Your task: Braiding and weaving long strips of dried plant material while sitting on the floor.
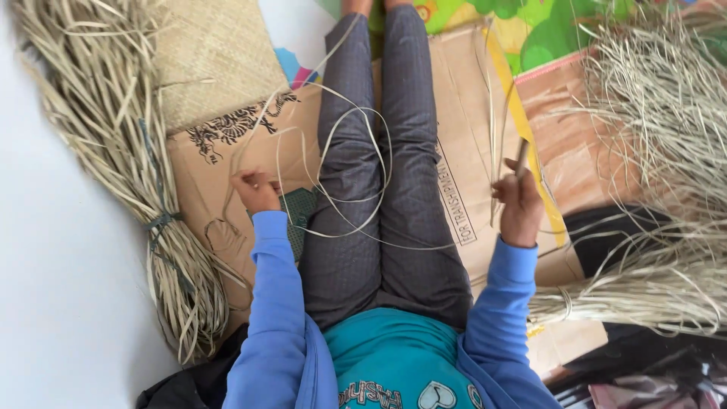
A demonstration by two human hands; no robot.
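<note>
Pretty simple setup here: a long straw strip (344, 163) is pinched in the closed left hand (256, 191), and its loops are draped over the grey-trousered legs (379, 189). The right hand (519, 206) is fisted round a small stick (522, 157) plus more strands. Flattened cardboard (469, 151) is spread underneath, with a tied straw bundle (113, 151) laid off to the left.

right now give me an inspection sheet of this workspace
surface: flattened cardboard on the floor, under the outstretched legs
job's things: thin straw strips looped over the lap
clutter: tied straw bundle at one side, loose straw pile at the other, woven mat
grip: left hand pinches strip ends; right hand closed on a small stick and strips
cables: nothing seen
surroundings: colourful play mat, white floor
</note>
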